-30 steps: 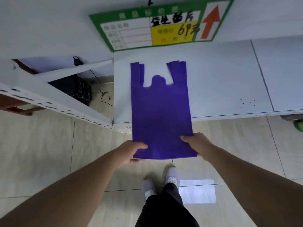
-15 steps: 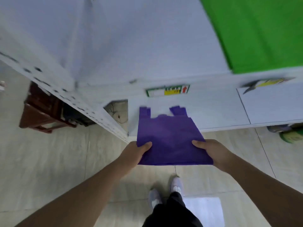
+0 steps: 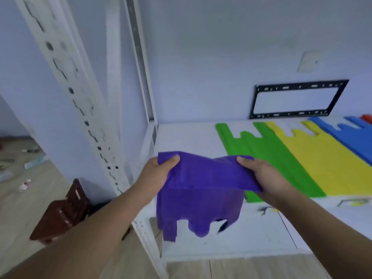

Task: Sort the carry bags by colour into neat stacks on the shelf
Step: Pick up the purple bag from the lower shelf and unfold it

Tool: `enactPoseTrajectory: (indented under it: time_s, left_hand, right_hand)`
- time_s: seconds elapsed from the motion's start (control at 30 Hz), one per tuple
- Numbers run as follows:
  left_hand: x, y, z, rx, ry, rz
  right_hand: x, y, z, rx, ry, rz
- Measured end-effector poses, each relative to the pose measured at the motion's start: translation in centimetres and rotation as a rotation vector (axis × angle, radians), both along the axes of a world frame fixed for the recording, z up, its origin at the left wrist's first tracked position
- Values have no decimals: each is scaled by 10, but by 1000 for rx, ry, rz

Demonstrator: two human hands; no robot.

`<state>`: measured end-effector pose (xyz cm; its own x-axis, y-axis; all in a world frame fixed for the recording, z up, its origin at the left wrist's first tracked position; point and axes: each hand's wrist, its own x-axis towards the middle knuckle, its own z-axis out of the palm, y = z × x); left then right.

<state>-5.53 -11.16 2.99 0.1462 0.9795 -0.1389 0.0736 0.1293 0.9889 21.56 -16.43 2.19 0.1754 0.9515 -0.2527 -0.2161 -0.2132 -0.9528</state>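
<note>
A purple carry bag hangs in the air in front of the upper white shelf, handles pointing down. My left hand pinches its left bottom corner and my right hand grips the right corner. On the shelf to the right lie a green bag stack, a yellow bag stack and a blue bag stack, side by side with handles toward the wall. A sliver of a red bag shows at the far right edge.
A white perforated shelf post rises at the left. A brown wooden stool stands on the floor beside it. A black metal frame leans on the wall behind the stacks. The lower shelf sits below the bag.
Both hands lifted the purple bag off the lower shelf and raised it to the upper shelf's level; the view tilted up, bringing the green, yellow and blue stacks into sight.
</note>
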Motion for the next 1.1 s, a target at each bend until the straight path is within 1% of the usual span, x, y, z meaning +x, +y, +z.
enactPoseTrajectory:
  time_s: [0.1, 0.23, 0.33, 0.43, 0.53, 0.63, 0.7, 0.77, 0.87, 0.93, 1.03, 1.1]
  left_hand:
    - [12, 56, 47, 62, -2, 12]
    - [34, 115, 118, 179, -76, 96]
    - [47, 133, 164, 308, -101, 173]
    - [50, 132, 173, 368, -55, 204]
    - [47, 123, 136, 285, -32, 195]
    - [41, 109, 67, 59, -52, 179]
    - [35, 97, 16, -122, -39, 176]
    - [30, 82, -27, -279, 32, 135]
    - [26, 57, -69, -452, 106, 88]
    - [22, 48, -82, -459, 173, 55]
    - [18, 44, -84, -406, 228, 33]
    - [17, 43, -82, -380, 292, 10]
  right_hand:
    - [7, 59, 45, 59, -10, -12]
    - [20, 129, 118, 174, -67, -28]
    - [36, 160, 165, 298, -68, -75]
    - [50, 168, 176, 333, -71, -48]
    - [53, 164, 136, 245, -31, 34]
    - [49, 147, 68, 55, -53, 78]
    - [47, 131, 18, -88, -131, 105]
    - [46, 115, -29, -212, -242, 144]
    - [44, 95, -79, -356, -381, 180]
    - [38, 84, -89, -395, -502, 195]
    - [30, 78, -86, -372, -681, 205]
    - [28, 76, -82, -358, -760, 233]
